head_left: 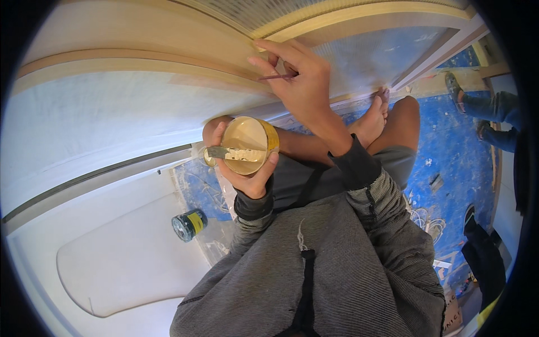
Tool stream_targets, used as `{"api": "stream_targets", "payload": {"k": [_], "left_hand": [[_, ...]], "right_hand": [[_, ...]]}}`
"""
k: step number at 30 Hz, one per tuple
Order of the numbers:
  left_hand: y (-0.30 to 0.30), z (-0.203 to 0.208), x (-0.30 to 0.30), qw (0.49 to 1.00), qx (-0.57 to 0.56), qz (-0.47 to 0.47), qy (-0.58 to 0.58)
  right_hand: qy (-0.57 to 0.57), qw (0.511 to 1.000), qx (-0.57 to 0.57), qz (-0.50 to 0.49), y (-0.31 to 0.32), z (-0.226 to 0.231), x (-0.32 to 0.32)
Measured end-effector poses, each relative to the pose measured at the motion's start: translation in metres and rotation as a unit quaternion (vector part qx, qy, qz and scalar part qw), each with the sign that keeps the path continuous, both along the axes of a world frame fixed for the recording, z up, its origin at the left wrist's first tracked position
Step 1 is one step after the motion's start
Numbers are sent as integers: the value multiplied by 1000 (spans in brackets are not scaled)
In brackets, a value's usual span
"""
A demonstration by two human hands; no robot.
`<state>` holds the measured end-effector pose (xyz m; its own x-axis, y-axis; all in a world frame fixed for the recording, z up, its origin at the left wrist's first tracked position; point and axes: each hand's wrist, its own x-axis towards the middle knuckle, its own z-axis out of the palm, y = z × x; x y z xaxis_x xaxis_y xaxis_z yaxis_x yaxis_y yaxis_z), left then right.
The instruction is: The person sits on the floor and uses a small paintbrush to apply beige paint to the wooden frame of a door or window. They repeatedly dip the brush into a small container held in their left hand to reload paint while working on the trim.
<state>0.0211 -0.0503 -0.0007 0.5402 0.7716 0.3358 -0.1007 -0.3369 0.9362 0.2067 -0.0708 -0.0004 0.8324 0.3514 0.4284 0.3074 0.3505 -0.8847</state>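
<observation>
My left hand is closed around a round yellow tin, tipped so its mouth faces me. Pale cream paste coats the inside of the tin. Across its mouth lies a flat metal putty knife, smeared with the same paste. My right hand is raised at the wooden frame of a panel, its fingertips close to a corner of the trim. Between those fingers is a thin dark red stick; its kind is unclear.
A dark jar with a yellow label lies at the left on a pale surface. Blue sheeting stained with white covers the floor. White cable is coiled there. Another person's legs are at the right. A ribbed translucent pane stands ahead.
</observation>
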Motion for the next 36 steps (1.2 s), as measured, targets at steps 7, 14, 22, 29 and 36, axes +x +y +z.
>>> {"api": "stream_targets", "payload": {"k": [7,14,22,29,36], "left_hand": [[-3,3,1,1000,-11,-15,4],[-5,3,-1,1000,-18,-12,3],[-5,5,-1,1000,-11,-3,7],[-3,1,0,1000,-22,-11,-2],[0,-7,-5,1000,-19,-2,1]], "right_hand": [[-88,991,-15,-104,10,1,-1],[-125,985,-19,-120,14,-4,-4],[-48,993,-3,-104,9,-17,-11],[192,980,-7,45,6,1,-17],[207,977,21,47,12,0,-12]]}}
